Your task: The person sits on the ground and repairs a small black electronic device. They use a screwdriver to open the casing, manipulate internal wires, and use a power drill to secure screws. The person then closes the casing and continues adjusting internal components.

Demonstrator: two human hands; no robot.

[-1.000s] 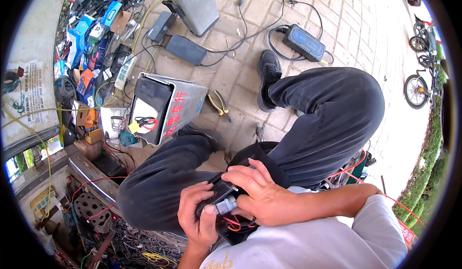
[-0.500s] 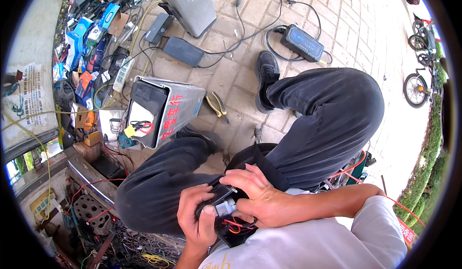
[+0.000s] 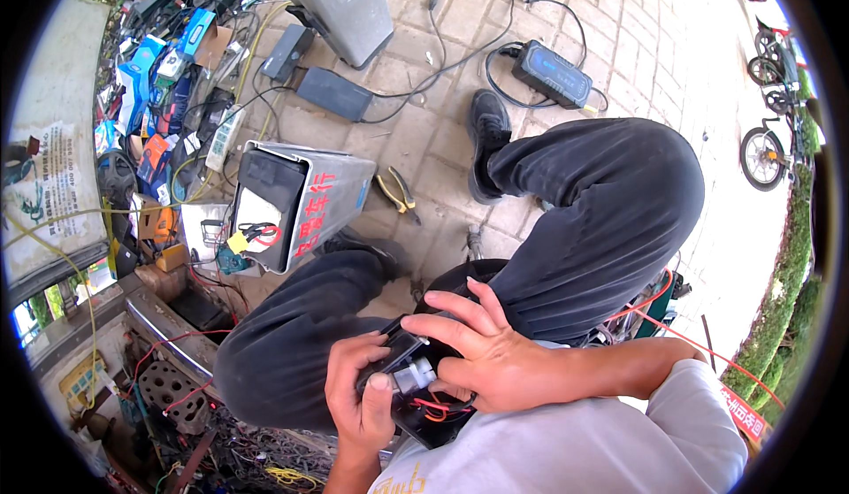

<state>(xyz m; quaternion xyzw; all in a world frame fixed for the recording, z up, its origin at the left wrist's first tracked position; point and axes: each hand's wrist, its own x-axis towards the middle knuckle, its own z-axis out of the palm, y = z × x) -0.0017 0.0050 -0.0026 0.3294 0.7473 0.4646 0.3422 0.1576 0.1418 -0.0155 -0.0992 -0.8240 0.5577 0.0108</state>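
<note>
Paving behind, both hands are gripping a black box point(image 3: 416, 388): left hand point(image 3: 358, 401) steadying, right hand point(image 3: 482, 361) probably needing care with its wires point(image 3: 435, 405).

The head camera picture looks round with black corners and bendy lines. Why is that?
Head view: a wide fisheye lens rounds the frame, leaves black corners, and bends the straight paving joints near the rim. Bright daylight, soft shadows. Both hands, left hand and right hand, look sharp at the centre.
</note>
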